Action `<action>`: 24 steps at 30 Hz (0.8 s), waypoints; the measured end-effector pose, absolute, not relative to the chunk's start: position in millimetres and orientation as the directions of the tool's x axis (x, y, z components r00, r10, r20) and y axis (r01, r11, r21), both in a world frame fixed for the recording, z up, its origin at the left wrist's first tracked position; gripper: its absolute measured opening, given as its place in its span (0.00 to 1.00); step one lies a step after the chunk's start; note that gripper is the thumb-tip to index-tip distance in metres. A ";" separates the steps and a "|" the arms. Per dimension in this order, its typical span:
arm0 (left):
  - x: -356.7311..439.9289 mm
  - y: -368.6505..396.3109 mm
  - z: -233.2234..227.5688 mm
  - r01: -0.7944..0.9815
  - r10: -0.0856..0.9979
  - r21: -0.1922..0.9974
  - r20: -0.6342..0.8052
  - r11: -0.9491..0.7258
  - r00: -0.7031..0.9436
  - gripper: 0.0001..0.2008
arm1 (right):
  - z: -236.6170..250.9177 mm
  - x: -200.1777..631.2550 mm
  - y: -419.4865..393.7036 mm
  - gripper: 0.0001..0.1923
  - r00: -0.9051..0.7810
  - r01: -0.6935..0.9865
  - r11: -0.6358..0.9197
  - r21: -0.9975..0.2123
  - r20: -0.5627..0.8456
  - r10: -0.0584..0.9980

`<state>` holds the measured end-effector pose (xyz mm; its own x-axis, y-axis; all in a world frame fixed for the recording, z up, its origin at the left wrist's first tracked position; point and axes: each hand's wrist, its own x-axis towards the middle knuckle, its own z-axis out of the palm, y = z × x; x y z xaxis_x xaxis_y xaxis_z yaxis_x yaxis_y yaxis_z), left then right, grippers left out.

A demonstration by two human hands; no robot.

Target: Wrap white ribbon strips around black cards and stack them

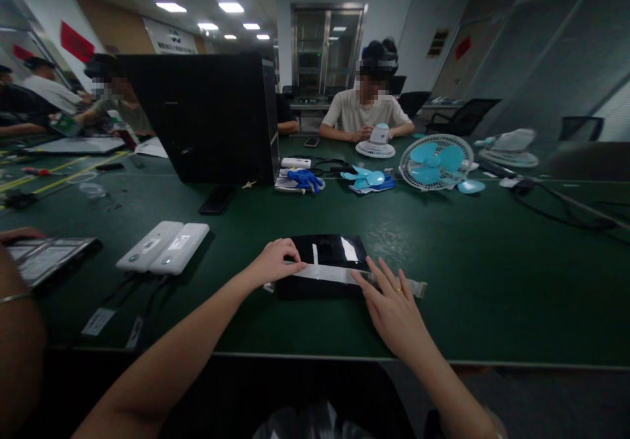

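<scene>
A glossy black flat panel (pixel 329 251) lies on the green table in front of me. Across its near edge runs a long pale strip (pixel 331 273) that sticks out past both sides. My left hand (pixel 273 262) pinches the strip's left end against the panel. My right hand (pixel 391 308) lies flat with fingers spread, its fingertips pressing on the strip's right part. A ring shows on one right finger.
Two white devices (pixel 165 247) with cables lie to the left, beside a tablet (pixel 46 258) under another person's hand. A black monitor (pixel 207 117) stands behind. Blue gloves (pixel 306 179), fan blades (pixel 369 179) and fan grilles (pixel 436 161) lie farther back, where a person sits.
</scene>
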<state>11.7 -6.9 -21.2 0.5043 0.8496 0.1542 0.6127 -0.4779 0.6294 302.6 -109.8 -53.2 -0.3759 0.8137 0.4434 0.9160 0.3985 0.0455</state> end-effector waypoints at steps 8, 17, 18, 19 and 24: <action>28.0 -15.2 -32.7 0.591 0.834 0.661 0.099 -0.463 0.543 0.16 | -38.5 284.4 -110.4 0.30 -0.554 0.818 0.573 0.054 0.340 0.760; 23.2 -17.9 -19.0 0.726 0.863 0.467 0.253 -0.505 0.438 0.12 | -28.2 260.7 -102.2 0.28 -0.662 0.733 0.678 -0.049 0.174 0.729; 20.7 -16.8 -17.1 0.738 0.872 0.464 0.281 -0.490 0.402 0.13 | -25.8 260.9 -100.9 0.27 -0.661 0.735 0.676 -0.052 0.168 0.731; 18.0 -15.5 -15.2 0.753 0.879 0.458 0.312 -0.472 0.362 0.13 | -22.7 261.0 -98.8 0.26 -0.665 0.732 0.679 -0.053 0.160 0.729; 3.5 -8.8 -4.7 0.844 0.854 0.337 0.462 -0.418 0.238 0.12 | -6.0 254.0 -77.4 0.35 -0.670 0.734 0.678 -0.027 0.133 0.731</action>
<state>3.5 -8.8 -4.7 0.2385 0.8543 0.4619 0.8440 -0.4176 0.3367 254.0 -77.4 -6.0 -0.6696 0.7307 0.1329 0.7345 0.6781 -0.0272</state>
